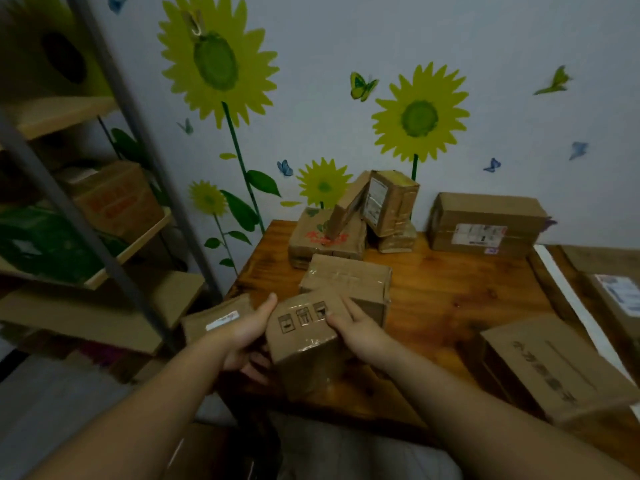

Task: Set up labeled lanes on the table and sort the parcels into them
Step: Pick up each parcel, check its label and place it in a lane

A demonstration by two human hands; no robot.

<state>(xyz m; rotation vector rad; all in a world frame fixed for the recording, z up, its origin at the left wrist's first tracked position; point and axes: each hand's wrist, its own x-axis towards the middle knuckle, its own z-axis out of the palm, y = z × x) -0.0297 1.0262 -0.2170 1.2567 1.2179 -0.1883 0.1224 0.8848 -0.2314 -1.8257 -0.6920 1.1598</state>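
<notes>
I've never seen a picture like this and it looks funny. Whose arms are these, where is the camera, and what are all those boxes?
The arms belong to a person, not a machine. The camera sits on their head and looks down, so you see what they see. The left hand and right hand hold a small taped box between them, at the near edge of a wooden table. More parcels lie on the table: a second box just behind it, a pile at the back, and a big box beside the pile. A shelf stands on the left.
</notes>
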